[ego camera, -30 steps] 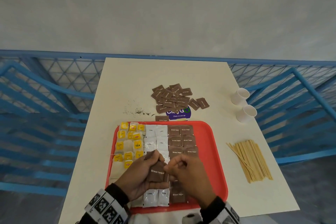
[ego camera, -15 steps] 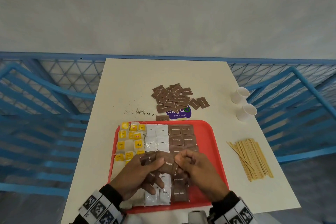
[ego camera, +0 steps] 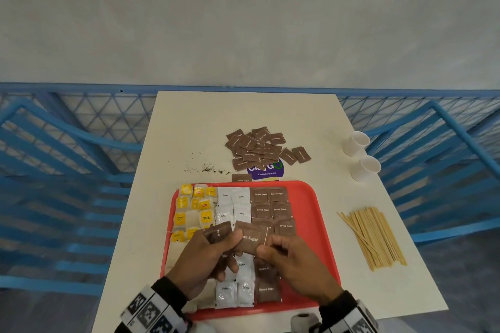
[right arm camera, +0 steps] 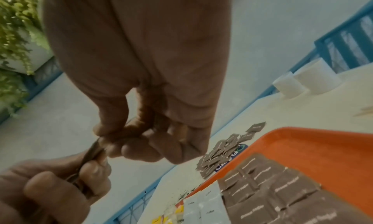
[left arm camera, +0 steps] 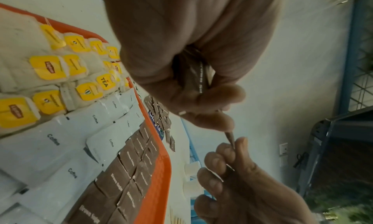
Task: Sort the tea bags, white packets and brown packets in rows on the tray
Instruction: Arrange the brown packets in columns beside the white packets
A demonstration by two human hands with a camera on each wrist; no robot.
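Note:
A red tray (ego camera: 311, 197) holds tea bags (ego camera: 198, 204) on the left, white coffee packets (ego camera: 232, 203) in the middle and brown sugar packets (ego camera: 270, 201) to their right. Above the tray's middle, my left hand (ego camera: 216, 249) grips a small stack of brown packets (left arm camera: 198, 77). My right hand (ego camera: 273, 247) pinches the right edge of the top brown packet (ego camera: 251, 236), which lies crosswise between both hands. The wrist views show the same pinch, with the packet (right arm camera: 91, 152) seen edge-on. My hands hide part of the rows beneath them.
A loose pile of brown packets (ego camera: 259, 147) lies on the table beyond the tray, over a purple sticker (ego camera: 266, 170). Tea crumbs (ego camera: 207, 169) lie left of it. Two white cups (ego camera: 355, 143) and a bundle of wooden stirrers (ego camera: 374, 236) are at the right. Blue railings surround the table.
Both hands have moved a little farther up the tray. The top brown packet has turned from upright to crosswise and slid rightwards in my right hand's pinch.

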